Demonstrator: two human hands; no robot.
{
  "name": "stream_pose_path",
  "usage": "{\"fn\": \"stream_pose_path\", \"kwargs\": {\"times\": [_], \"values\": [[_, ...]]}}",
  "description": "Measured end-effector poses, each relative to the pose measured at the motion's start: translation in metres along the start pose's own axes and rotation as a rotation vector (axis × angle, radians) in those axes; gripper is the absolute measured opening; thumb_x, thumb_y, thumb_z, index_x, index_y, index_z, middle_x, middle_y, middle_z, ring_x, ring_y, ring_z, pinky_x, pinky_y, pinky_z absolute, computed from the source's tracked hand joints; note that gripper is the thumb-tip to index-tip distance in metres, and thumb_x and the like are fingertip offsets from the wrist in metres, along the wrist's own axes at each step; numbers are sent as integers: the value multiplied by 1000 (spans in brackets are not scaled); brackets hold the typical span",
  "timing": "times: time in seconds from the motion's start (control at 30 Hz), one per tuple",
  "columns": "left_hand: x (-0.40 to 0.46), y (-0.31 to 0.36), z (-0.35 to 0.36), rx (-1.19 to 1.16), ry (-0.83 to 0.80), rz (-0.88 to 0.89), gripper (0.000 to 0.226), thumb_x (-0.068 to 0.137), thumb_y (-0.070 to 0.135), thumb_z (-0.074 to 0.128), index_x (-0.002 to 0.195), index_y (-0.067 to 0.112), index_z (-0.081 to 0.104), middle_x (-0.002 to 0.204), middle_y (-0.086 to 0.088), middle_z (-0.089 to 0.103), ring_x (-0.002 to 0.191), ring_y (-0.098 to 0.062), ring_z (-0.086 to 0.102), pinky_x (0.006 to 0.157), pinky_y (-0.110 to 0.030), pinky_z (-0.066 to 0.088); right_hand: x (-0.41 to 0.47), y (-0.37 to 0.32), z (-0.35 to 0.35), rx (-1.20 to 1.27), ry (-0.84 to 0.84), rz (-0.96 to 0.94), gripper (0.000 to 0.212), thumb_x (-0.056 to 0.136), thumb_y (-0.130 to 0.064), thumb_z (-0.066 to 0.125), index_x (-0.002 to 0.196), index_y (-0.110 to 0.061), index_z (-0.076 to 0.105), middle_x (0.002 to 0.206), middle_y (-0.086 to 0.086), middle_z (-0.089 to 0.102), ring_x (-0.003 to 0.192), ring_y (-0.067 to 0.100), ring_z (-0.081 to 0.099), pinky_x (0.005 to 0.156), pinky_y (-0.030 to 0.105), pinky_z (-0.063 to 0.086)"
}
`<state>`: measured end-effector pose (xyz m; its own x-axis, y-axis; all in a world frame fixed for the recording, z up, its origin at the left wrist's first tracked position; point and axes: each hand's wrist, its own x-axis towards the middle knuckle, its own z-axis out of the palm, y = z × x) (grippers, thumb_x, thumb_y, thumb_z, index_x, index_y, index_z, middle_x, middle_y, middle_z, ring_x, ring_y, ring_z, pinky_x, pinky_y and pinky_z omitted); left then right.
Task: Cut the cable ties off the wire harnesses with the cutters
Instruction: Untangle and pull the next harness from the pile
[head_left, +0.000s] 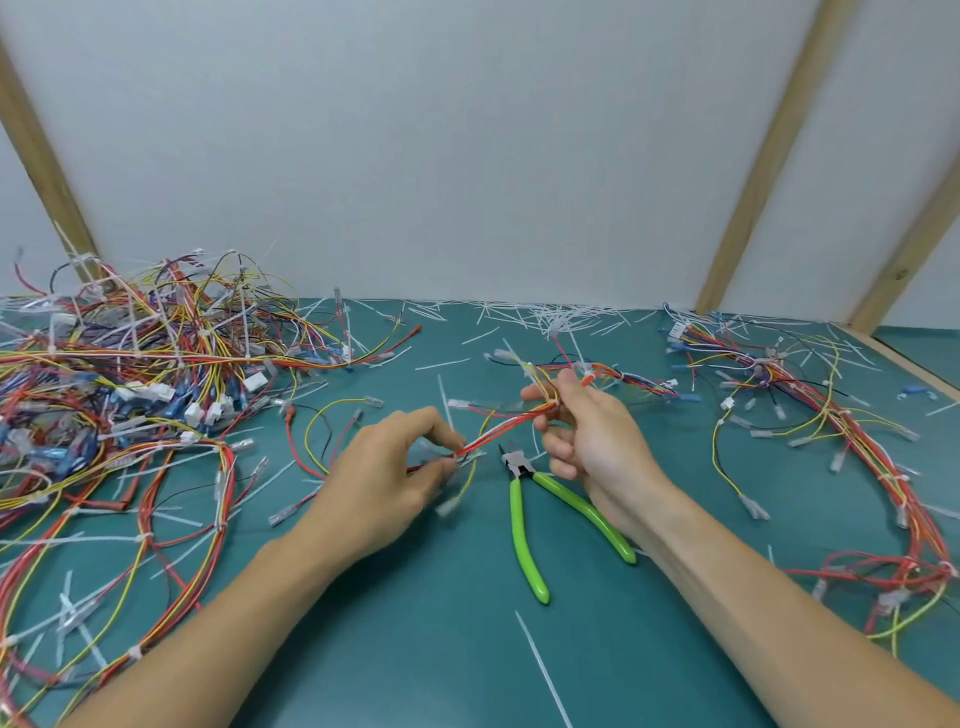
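A thin harness of red and yellow wires (506, 425) stretches between both hands above the green mat. My left hand (387, 475) pinches its lower end, where a white cable tie sticks up. My right hand (584, 431) grips the upper end, fingers curled round the bundle. The green-handled cutters (524, 512) lie on the mat between and just below the hands, held by neither hand, jaws pointing away from me.
A big tangled pile of tied harnesses (135, 364) fills the left side. Looser harnesses (810, 410) lie on the right. Cut white tie pieces (561, 314) litter the mat (415, 649) near the back wall. Wooden struts lean against the wall.
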<state>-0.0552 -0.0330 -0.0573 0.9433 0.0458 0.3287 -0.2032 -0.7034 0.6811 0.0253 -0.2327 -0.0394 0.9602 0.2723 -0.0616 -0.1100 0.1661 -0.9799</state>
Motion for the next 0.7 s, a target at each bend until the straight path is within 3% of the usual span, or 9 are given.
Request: {"fn": "stream_pose_path", "kwargs": {"times": [0.13,0.27,0.5,0.57,0.63,0.7], "values": [[0,1,1,118,155,29,5,89,34,72,87,33,68,96,13,57,97,-10,52,89,-40,44,-6,-1,2,-138,-48,-103,38,111,-33,39,100,-12,69,68,-2,60,43,8,41,37,20,32],[2,6,-1,134,304,121,13,90,34,69,81,24,68,86,11,58,83,-13,51,80,-42,45,-11,2,9,-258,-109,-166,37,112,-32,38,100,-14,68,71,-2,60,44,8,43,39,20,34],[2,9,3,53,236,266,20,89,21,67,105,25,78,84,9,64,81,-19,59,74,-46,49,-14,13,14,-440,-181,-236,34,111,-27,41,121,-13,70,61,-6,60,48,7,47,46,23,42],[2,8,4,-16,209,273,19,90,15,69,104,25,78,82,7,66,80,-18,62,75,-41,51,-15,15,15,-499,-194,-258,33,110,-30,43,126,-18,69,58,10,59,49,11,48,51,26,45],[2,10,5,-66,194,237,11,91,18,72,95,26,78,79,10,66,77,-12,63,74,-28,48,-15,16,17,-508,-220,-287,33,110,-30,43,130,-21,68,73,27,62,52,15,49,52,26,45],[3,10,7,-103,177,167,7,88,22,74,89,27,78,77,10,65,75,-10,61,71,-16,41,-16,18,19,-491,-238,-312,32,110,-29,44,132,-23,68,72,15,59,51,11,47,50,23,44]]}}
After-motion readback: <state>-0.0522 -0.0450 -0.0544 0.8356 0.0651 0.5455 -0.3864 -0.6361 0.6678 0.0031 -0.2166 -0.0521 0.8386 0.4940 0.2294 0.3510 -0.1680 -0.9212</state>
